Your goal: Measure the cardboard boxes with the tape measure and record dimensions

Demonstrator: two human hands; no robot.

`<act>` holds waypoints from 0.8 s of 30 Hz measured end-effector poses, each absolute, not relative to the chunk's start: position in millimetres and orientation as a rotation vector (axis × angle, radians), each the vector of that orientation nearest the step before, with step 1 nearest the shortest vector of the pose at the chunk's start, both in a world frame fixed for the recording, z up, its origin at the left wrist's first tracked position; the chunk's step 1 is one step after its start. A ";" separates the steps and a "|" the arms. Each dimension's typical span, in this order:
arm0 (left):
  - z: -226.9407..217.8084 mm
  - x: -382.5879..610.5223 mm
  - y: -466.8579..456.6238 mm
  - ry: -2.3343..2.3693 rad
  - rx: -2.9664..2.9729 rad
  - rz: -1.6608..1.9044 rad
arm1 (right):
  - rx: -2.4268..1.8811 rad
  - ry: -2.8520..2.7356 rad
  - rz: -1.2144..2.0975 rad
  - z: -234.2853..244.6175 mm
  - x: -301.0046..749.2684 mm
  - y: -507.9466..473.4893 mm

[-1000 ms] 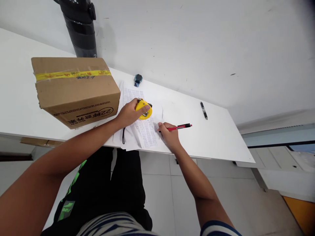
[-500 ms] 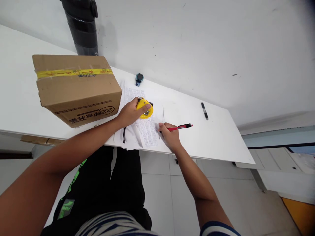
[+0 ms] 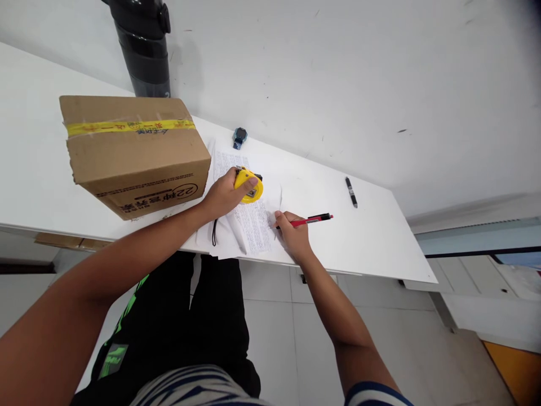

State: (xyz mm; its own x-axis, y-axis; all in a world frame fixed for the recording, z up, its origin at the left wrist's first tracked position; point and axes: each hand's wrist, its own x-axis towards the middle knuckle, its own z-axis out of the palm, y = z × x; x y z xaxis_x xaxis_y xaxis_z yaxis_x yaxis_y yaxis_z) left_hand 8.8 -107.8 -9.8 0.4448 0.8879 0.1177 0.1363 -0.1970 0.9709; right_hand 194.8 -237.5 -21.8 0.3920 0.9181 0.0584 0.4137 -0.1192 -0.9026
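My left hand (image 3: 226, 194) is closed around a yellow tape measure (image 3: 253, 189), held over the sheets of paper. Its black wrist strap (image 3: 214, 232) hangs below the hand. Between the fingers of my right hand (image 3: 293, 234) is a red and black pen (image 3: 313, 219), its tip low at the right edge of the paper (image 3: 256, 237). Dense handwriting covers that sheet, and its lower left part is creased or folded. Left of the paper stands a cardboard box (image 3: 135, 152) with yellow tape across its top.
A digital watch (image 3: 239, 137) lies by the wall behind the paper. A black pen (image 3: 351, 192) rests farther right on the white table (image 3: 372, 242). Behind the box stands a large black bottle (image 3: 146, 56). The table's front edge runs just before my legs.
Both hands keep nearly the same place and grip. The whole view has shifted very slightly; nothing has been picked up or put down.
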 end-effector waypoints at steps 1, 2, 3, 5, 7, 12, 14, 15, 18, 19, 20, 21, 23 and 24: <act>-9.9 8.8 -107.7 0.904 1.642 0.889 | -1.724 -1.160 0.665 -21.4 194.6 -237.4; -10.0 8.7 -107.8 0.905 1.647 0.892 | -1.731 -1.150 0.660 -21.0 194.5 -237.3; -9.9 8.6 -107.9 0.905 1.651 0.895 | -1.730 -1.155 0.668 -20.6 194.6 -237.2; -9.7 8.6 -108.1 0.901 1.651 0.900 | -1.713 -1.193 0.704 -19.9 195.1 -236.9; -9.6 8.6 -108.3 0.889 1.643 0.899 | -1.701 -1.214 0.726 -19.5 195.8 -236.7; -13.7 10.0 -106.7 0.858 1.629 0.928 | -1.700 -1.188 0.704 -19.8 195.8 -237.0; -16.4 10.9 -105.5 0.831 1.621 0.954 | -1.698 -1.189 0.693 -21.0 195.5 -237.3; -17.6 11.3 -104.9 0.820 1.616 0.961 | -1.700 -1.182 0.677 -21.7 195.3 -237.4; -19.1 11.6 -103.9 0.815 1.605 0.964 | -1.710 -1.164 0.615 -23.2 194.6 -237.6; -18.9 11.5 -104.0 0.820 1.608 0.963 | -1.713 -1.163 0.603 -23.3 194.4 -237.6; -18.6 11.2 -104.1 0.826 1.613 0.962 | -1.715 -1.168 0.604 -23.1 194.3 -237.6; -18.2 11.0 -104.4 0.831 1.619 0.963 | -1.716 -1.176 0.619 -22.7 194.3 -237.6; -17.3 10.6 -105.1 0.835 1.627 0.962 | -1.714 -1.200 0.663 -21.7 194.6 -237.5; -17.0 10.5 -105.4 0.836 1.628 0.963 | -1.714 -1.208 0.675 -21.1 194.7 -237.5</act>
